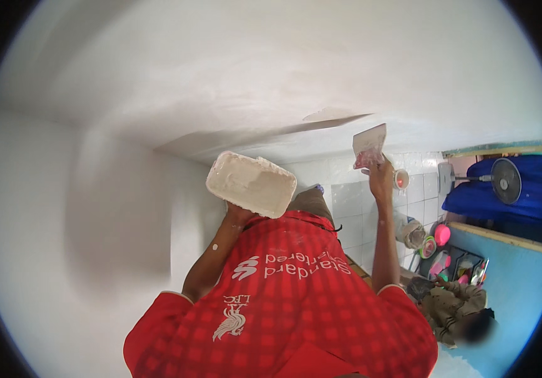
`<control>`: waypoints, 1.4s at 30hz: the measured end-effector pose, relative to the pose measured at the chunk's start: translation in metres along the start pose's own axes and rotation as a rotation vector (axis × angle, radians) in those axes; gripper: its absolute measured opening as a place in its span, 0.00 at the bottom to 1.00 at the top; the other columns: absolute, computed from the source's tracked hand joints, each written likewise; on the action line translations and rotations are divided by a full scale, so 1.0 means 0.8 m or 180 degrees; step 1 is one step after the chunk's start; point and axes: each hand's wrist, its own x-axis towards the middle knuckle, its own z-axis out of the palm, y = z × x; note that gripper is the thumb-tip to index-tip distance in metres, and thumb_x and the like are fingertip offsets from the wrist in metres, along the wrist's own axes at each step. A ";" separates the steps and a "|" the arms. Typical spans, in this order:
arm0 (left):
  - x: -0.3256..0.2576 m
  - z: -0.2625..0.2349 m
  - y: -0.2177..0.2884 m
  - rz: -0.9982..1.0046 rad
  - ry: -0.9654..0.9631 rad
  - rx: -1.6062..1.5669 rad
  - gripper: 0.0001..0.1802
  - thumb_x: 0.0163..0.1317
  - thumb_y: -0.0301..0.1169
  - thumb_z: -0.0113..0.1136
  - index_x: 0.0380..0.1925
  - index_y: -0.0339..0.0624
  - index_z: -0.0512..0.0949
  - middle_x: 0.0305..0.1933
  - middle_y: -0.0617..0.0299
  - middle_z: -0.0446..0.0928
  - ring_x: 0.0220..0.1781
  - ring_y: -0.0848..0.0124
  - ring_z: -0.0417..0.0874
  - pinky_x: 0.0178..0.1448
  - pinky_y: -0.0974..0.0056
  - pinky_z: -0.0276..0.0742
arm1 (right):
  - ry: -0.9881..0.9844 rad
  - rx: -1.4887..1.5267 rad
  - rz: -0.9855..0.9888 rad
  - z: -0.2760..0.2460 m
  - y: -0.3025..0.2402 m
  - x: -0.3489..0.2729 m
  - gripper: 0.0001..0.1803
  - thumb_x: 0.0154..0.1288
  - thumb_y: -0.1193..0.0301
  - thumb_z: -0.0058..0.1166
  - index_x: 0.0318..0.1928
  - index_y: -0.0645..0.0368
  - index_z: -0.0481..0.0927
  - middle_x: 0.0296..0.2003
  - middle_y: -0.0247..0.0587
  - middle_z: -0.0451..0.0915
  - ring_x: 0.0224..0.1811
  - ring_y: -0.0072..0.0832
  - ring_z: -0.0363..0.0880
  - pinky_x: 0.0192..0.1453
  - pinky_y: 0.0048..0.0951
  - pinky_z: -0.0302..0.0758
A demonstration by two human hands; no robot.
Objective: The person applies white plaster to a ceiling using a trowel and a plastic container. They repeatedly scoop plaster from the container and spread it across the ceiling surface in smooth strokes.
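Red checked short-sleeved fabric shirt (290,315): white printed lettering (302,268) in two lines, upside down, beside a white curved emblem (244,268). Also, smaller white letters (239,300) adjoining a white bird-shaped crest (230,323).

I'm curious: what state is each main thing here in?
Tub: open, rim caked with off-white paste.
Left hand: under the tub, fingers hidden.
Scraper: held, smeared.
Right hand: closed on the scraper.
Left forearm: marked with white.
Fan: running or off, cannot tell.

Bright; soft shadow (120,214) on L wall (22,208); fisheye-bent pic edges
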 end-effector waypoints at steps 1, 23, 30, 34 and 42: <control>0.000 0.001 -0.007 -0.0003 0.0062 0.0098 0.35 0.63 0.60 0.42 0.64 0.53 0.61 0.67 0.59 0.62 0.68 0.57 0.63 0.70 0.44 0.56 | 0.0159 -0.0401 0.0035 0.005 0.015 0.010 0.17 0.63 0.71 0.45 0.47 0.70 0.75 0.39 0.50 0.81 0.40 0.36 0.81 0.42 0.34 0.79; -0.034 -0.015 0.005 0.0404 0.0831 0.0944 0.35 0.62 0.59 0.43 0.64 0.53 0.61 0.67 0.59 0.62 0.68 0.57 0.63 0.70 0.44 0.55 | -0.1136 0.0061 -0.1083 0.153 -0.144 -0.040 0.23 0.68 0.62 0.41 0.57 0.65 0.66 0.31 0.55 0.81 0.34 0.51 0.79 0.45 0.43 0.75; -0.032 -0.027 0.018 0.0435 0.0872 0.1116 0.35 0.62 0.59 0.44 0.64 0.53 0.61 0.66 0.59 0.63 0.68 0.58 0.63 0.70 0.45 0.55 | -0.1190 0.1268 -0.0294 0.144 -0.019 -0.031 0.14 0.68 0.71 0.46 0.51 0.64 0.69 0.43 0.44 0.77 0.44 0.31 0.79 0.48 0.33 0.79; -0.034 -0.031 0.019 0.0442 0.0919 0.1213 0.35 0.62 0.59 0.44 0.64 0.53 0.61 0.66 0.60 0.63 0.68 0.58 0.63 0.70 0.45 0.55 | -0.1295 0.2178 0.0411 0.121 -0.051 -0.023 0.13 0.71 0.70 0.41 0.51 0.62 0.69 0.44 0.42 0.76 0.44 0.30 0.79 0.46 0.31 0.79; -0.036 -0.021 0.008 0.0372 0.0902 0.1320 0.35 0.62 0.58 0.45 0.64 0.53 0.61 0.66 0.60 0.63 0.68 0.58 0.63 0.71 0.45 0.55 | -0.1420 0.2795 0.0392 0.084 -0.048 0.027 0.14 0.68 0.70 0.42 0.48 0.66 0.72 0.47 0.47 0.78 0.50 0.33 0.77 0.53 0.27 0.76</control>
